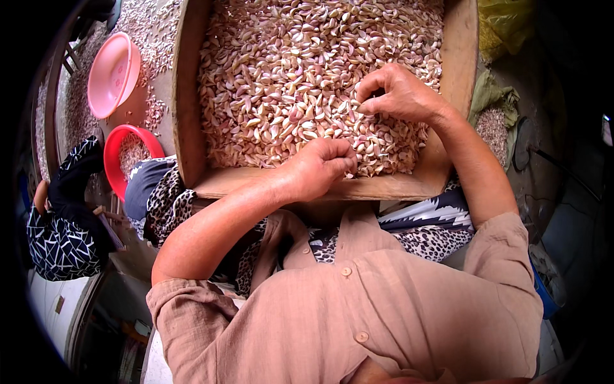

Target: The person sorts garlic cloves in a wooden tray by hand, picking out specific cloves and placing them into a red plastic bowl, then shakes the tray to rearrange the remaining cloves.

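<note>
A wooden tray [300,184] in front of me holds a thick layer of loose garlic cloves [275,96], pale with pinkish-purple skins. My left hand [323,168] is closed low over the cloves near the tray's front edge, its fingers curled in and the thumb pressed against them; what it holds, if anything, is hidden. Farther off and to the right, my right hand [400,94] hovers just above the cloves. Its thumb and forefinger are bent toward each other in a pinch, with a pale clove at their tips.
At the left are a pink basin [115,75] and a red basin [116,153] with cloves inside. More cloves lie spread on the floor [150,38]. A person in patterned clothing [67,237] sits at far left. A yellow sack [505,29] and a green sack [495,99] stand right.
</note>
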Motion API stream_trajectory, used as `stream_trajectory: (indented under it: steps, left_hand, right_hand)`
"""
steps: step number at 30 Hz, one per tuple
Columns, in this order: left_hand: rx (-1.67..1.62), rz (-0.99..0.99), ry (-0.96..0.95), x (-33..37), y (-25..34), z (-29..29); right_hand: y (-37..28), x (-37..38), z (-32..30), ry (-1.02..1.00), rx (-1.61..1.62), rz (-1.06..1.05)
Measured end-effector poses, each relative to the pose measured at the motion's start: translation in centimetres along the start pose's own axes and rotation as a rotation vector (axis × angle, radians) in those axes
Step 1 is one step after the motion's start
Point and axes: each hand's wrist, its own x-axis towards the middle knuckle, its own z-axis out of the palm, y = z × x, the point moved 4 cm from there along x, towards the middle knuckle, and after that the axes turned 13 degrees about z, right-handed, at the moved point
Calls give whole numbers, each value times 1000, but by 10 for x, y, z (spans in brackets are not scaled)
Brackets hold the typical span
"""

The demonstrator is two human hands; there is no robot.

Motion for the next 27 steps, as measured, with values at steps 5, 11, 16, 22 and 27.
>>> stream_trajectory:
  steps: [5,11,16,22,27]
  left_hand:
    - [-307,45,195,3,-3,-6]
    - [-278,178,339,5,7,-11]
    - [-305,166,359,7,2,-10]
    - [-295,112,391,7,-1,-13]
    - [-297,112,384,9,0,-14]
  right_hand:
    - [-6,-4,-1,-145,156,2]
    - [-14,-10,11,-299,250,-60]
    - [-39,-23,18,90,-190,-441]
    - [-57,-41,34,341,-570,-487]
    - [-54,-41,32,377,-587,-487]
